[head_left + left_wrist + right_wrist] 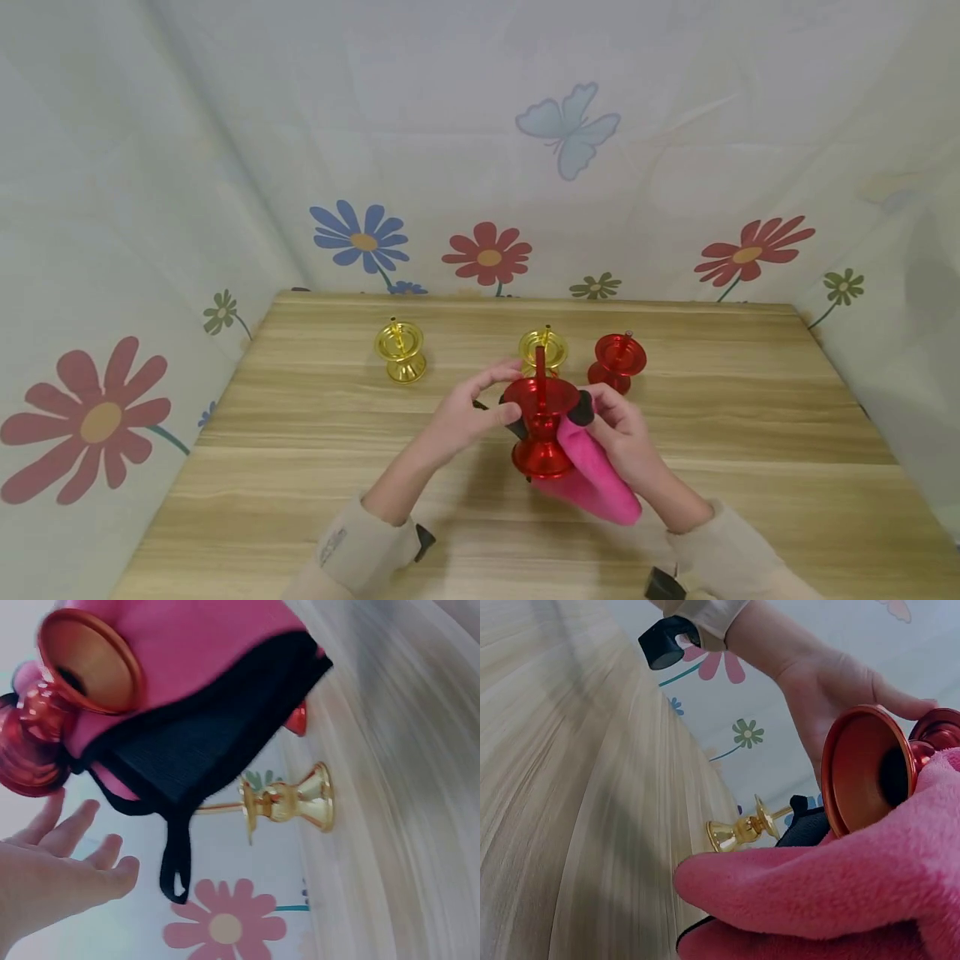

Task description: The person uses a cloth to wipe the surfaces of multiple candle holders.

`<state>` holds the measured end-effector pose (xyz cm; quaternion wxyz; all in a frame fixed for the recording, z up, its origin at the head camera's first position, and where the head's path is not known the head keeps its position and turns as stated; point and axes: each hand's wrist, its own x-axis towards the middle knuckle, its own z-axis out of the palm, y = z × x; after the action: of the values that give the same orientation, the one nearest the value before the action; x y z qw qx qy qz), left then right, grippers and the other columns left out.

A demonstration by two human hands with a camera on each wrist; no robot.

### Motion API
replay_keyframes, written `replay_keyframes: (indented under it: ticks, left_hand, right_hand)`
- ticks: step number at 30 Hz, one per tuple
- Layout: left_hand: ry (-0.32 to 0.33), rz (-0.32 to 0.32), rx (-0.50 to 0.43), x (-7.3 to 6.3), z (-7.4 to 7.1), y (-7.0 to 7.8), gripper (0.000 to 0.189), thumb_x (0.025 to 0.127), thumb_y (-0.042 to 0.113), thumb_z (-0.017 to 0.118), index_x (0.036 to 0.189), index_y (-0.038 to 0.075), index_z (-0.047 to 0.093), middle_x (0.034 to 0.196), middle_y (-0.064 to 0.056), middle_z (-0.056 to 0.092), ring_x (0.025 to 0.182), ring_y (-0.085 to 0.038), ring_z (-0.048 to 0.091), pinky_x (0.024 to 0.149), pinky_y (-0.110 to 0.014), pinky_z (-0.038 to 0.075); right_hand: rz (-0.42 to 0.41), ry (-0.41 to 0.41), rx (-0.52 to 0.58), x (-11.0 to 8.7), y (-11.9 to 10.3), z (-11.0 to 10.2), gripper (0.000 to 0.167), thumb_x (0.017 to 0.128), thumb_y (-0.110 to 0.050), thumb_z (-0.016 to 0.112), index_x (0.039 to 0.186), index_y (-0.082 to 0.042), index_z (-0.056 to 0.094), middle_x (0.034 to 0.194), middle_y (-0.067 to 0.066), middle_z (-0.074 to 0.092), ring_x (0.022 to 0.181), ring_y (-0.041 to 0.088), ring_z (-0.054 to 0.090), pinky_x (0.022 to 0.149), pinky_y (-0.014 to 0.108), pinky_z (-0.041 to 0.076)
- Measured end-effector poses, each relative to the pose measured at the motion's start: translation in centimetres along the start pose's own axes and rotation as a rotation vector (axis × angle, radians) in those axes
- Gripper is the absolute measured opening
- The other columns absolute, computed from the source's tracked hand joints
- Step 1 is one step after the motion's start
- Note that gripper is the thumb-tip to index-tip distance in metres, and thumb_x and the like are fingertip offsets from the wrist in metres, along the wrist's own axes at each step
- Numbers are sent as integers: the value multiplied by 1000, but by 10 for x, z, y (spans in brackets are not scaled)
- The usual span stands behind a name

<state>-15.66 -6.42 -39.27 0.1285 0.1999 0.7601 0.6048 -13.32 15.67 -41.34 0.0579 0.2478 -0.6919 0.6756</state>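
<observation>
1. From my station I watch a person at a wood-grain surface (300, 500); my landmark is the raised red holder (542, 425), a shiny footed dish with a post rising from its middle. It is off the surface, between the two hands, and both wrist feeds show me its hollow foot.
2. My left hand (468, 417) is at the left of the raised red holder, thumb toward the front of the dish and fingers toward its back. That grip is wide, the fingers spread and loosely bent; I cannot tell how much they press.
3. My right hand (626, 433) is on the other side of it, its grip closed on a pink cloth (600, 479) with black trim.
4. The cloth lies against the right side of the raised red holder and hangs below its foot. On the left wrist feed I see a black loop (176, 862) dangling from the trim.
5. Behind the raised red holder, three others stand upright on the surface: one gold holder (403, 354) well to its left, a second gold holder (551, 346) directly behind and partly hidden, and another red holder (617, 358) behind to its right.
</observation>
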Motion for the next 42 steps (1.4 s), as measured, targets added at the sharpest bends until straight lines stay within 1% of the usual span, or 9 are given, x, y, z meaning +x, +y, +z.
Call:
replay_keyframes:
  ticks: [4, 9, 11, 19, 25, 29, 35, 38, 42]
  left_hand:
    - [6, 9, 16, -4, 1, 2, 53, 78, 41, 63, 125, 20, 51, 138, 2, 38, 132, -20, 26, 103, -58, 19]
    - [-118, 76, -71, -5, 0, -2, 60, 80, 47, 57, 129, 15, 46, 137, -2, 40, 132, -21, 27, 105, -52, 22]
    - [-152, 59, -113, -5, -1, -4, 61, 80, 47, 56, 130, 13, 44, 136, -4, 42, 130, -21, 30, 104, -49, 25]
    - [29, -89, 6, -11, 1, 4, 45, 83, 36, 58, 119, 10, 54, 120, -7, 56, 113, -22, 50, 93, -41, 42]
    - [52, -37, 185, -17, 10, 18, 46, 86, 37, 54, 124, 12, 51, 116, -3, 59, 111, -19, 51, 94, -45, 40]
    - [78, 37, 227, -15, 14, 18, 43, 84, 34, 57, 122, 14, 52, 115, -1, 57, 111, -17, 49, 94, -45, 37]
    - [-60, 151, 174, -9, 8, 6, 56, 85, 49, 47, 131, 18, 43, 139, -3, 36, 131, -22, 27, 99, -53, 31]
    - [-71, 112, 156, -6, 7, 3, 55, 84, 49, 49, 130, 20, 44, 136, -2, 41, 127, -21, 35, 97, -50, 35]
    - [66, 20, 195, -6, 11, 4, 47, 83, 41, 55, 120, 12, 55, 121, -6, 56, 111, -20, 52, 89, -41, 44]
  right_hand:
    - [-42, 4, 3, 0, -2, 0, 32, 84, 10, 45, 96, -17, 57, 83, -14, 60, 75, -1, 54, 66, 13, 44]
    - [-56, -15, 38, 1, -3, 0, 32, 84, 10, 45, 96, -17, 56, 85, -13, 60, 77, -1, 54, 68, 13, 43]
    - [-50, -23, 46, 1, -3, 0, 33, 84, 11, 45, 96, -17, 56, 86, -13, 60, 78, -1, 53, 69, 13, 43]
    - [-59, 39, -34, 0, -3, -2, 29, 83, 12, 46, 95, -12, 56, 87, -14, 59, 78, -1, 53, 68, 12, 44]
    - [-167, 6, -141, 0, 2, -3, 18, 82, 14, 47, 98, 9, 51, 95, -16, 59, 79, -2, 54, 66, 11, 45]
    - [-159, 0, -164, 1, 2, -3, 16, 83, 12, 47, 98, 10, 50, 96, -18, 58, 82, -3, 54, 68, 11, 45]
    - [-142, -16, -39, 4, -1, -6, 26, 83, 13, 45, 98, -4, 57, 88, -13, 60, 76, 1, 53, 66, 13, 43]
    - [-119, -16, -21, 5, 0, -8, 31, 83, 13, 45, 99, -10, 58, 87, -12, 61, 76, 1, 54, 66, 14, 43]
    - [-90, 31, -51, 5, 0, -8, 21, 83, 13, 45, 95, 0, 57, 85, -13, 61, 76, 1, 53, 65, 13, 43]
